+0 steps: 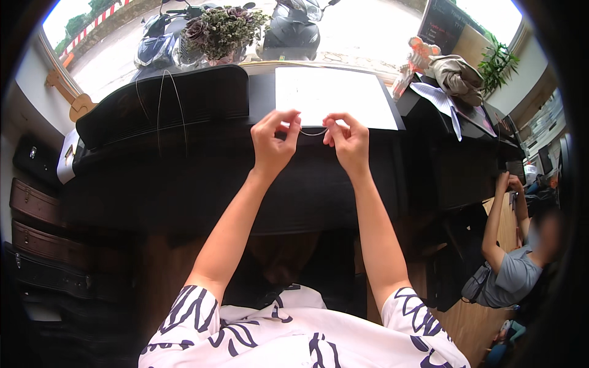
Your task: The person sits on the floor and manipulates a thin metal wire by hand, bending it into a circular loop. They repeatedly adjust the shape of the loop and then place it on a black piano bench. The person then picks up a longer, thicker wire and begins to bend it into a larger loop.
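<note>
Pinched between the fingertips of both hands is a short span of thin, light-coloured wire [313,134]. It sags in a shallow curve from one hand to the other. My left hand [274,142] grips one side with thumb and forefinger. The other side is in the closed fingers of my right hand [350,142]. Both hands are at the near edge of a large white sheet [334,92], which lies on a black surface. Further left, more long thin wires [161,101] arch over a black padded case or panel [215,92].
A dried-flower bouquet [224,30] stands by the window, with motorbikes [289,30] outside. On the right, a side table holds a crumpled beige cloth [457,76] and papers [438,101]. A person in grey [512,279] sits there. Brown cases [38,201] are stacked at left.
</note>
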Action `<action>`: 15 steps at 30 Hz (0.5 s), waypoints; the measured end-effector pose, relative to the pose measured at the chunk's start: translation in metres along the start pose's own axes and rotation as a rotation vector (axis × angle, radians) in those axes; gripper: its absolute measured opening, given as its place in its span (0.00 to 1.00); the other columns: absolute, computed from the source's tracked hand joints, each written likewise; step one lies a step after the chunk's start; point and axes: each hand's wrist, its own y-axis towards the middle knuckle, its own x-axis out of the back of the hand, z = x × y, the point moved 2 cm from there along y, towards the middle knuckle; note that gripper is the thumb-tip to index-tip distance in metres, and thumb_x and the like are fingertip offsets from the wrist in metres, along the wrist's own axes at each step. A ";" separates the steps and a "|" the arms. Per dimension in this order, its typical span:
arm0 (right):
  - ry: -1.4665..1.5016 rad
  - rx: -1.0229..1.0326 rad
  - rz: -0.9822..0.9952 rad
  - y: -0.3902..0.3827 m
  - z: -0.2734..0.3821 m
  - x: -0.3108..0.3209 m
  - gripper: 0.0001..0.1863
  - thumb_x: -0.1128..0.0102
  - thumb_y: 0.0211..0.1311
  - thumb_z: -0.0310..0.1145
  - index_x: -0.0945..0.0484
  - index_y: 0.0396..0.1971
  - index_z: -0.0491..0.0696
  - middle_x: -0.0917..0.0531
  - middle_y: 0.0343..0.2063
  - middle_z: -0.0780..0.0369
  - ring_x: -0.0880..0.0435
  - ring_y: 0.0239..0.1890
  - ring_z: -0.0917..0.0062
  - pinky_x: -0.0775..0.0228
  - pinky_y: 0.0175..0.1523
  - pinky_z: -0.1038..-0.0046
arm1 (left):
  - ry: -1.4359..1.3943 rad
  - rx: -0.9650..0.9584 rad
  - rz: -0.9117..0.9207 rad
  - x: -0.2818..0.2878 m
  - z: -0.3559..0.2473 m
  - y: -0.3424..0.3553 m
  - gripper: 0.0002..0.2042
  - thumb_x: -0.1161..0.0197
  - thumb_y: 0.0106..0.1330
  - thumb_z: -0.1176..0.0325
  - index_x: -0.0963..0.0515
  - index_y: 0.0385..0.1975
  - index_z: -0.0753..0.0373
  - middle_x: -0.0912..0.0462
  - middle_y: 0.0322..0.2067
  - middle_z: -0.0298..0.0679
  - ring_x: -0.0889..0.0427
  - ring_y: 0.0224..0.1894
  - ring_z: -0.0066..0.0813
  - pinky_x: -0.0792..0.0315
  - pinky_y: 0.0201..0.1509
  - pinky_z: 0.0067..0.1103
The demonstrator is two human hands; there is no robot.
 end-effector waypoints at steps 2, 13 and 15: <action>-0.131 0.031 0.112 0.044 0.002 -0.004 0.05 0.40 0.69 0.25 0.17 0.37 0.42 0.18 0.22 0.65 0.23 0.21 0.86 0.33 0.26 0.81 | 0.111 -0.089 -0.035 -0.002 -0.001 0.036 0.05 0.34 0.63 0.78 0.15 0.38 0.67 0.14 0.31 0.43 0.14 0.28 0.32 0.22 0.28 0.21; -0.321 -0.063 0.396 0.121 -0.045 -0.018 0.11 0.45 0.68 0.23 0.15 0.43 0.46 0.18 0.27 0.67 0.23 0.34 0.85 0.30 0.41 0.79 | 0.248 0.020 0.158 -0.022 0.053 0.080 0.09 0.38 0.60 0.84 0.15 0.37 0.69 0.14 0.31 0.46 0.13 0.32 0.35 0.21 0.34 0.24; -0.293 -0.051 0.368 0.122 -0.046 -0.019 0.11 0.45 0.68 0.22 0.15 0.44 0.47 0.19 0.27 0.67 0.21 0.35 0.85 0.31 0.39 0.79 | 0.203 0.074 0.167 -0.024 0.061 0.083 0.09 0.38 0.60 0.83 0.14 0.38 0.68 0.12 0.31 0.46 0.12 0.30 0.32 0.22 0.33 0.23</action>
